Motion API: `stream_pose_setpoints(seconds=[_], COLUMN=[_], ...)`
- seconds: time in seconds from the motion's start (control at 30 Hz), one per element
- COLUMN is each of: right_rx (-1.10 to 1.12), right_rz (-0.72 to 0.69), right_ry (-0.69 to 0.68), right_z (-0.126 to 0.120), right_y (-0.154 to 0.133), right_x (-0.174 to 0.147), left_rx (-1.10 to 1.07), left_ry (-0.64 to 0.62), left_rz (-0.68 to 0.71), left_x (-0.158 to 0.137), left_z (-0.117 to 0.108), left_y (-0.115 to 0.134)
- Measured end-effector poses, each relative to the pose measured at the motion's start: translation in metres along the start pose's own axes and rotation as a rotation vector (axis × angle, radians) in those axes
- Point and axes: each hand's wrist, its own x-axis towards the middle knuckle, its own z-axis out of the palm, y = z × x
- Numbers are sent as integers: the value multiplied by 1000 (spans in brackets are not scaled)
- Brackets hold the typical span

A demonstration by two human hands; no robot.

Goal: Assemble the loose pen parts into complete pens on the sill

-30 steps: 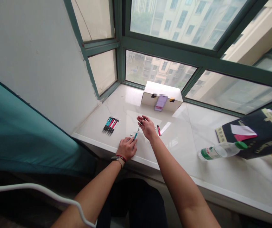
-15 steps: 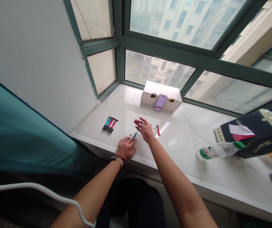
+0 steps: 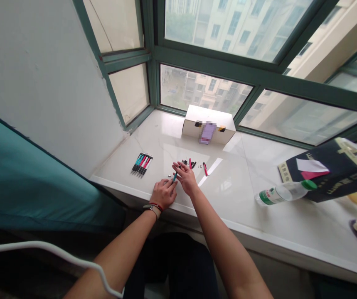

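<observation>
Between my hands stands a teal pen (image 3: 175,177), tilted, its lower end in the fingers of my left hand (image 3: 163,194). My left hand rests close to the front edge of the sill, closed around that end. The thumb and a finger of my right hand (image 3: 185,177) pinch the pen's dark upper end, the other fingers being spread. Left of the hands lies a row of several pens (image 3: 141,165) in teal, red and white with black grips. Behind my right hand are loose black and red pen parts (image 3: 193,163), partly hidden. A small silver piece (image 3: 169,175) lies near my left fingers.
A red pen part (image 3: 205,169) lies right of the loose parts. A white box (image 3: 190,128) stands against the window. To the right are a plastic bottle (image 3: 279,194) lying down and a dark carton (image 3: 315,170). The sill's front edge (image 3: 243,227) runs before me.
My right hand has come lower and closer to my left hand along the pen. The view has shifted slightly, and more loose pen parts show behind the right hand.
</observation>
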Motion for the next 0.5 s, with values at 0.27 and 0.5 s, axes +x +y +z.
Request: stream_pose_setpoints(seconds=[0.27, 0.5], right_rx=[45, 0], right_rz=[-80, -111], right_ry=[104, 69], right_z=[-21, -27], right_y=[12, 17], right_x=[-17, -26], left_rx=[5, 2], left_ry=[0, -5], left_rz=[9, -1], left_x=[0, 0], left_z=[1, 1], left_y=[-1, -1])
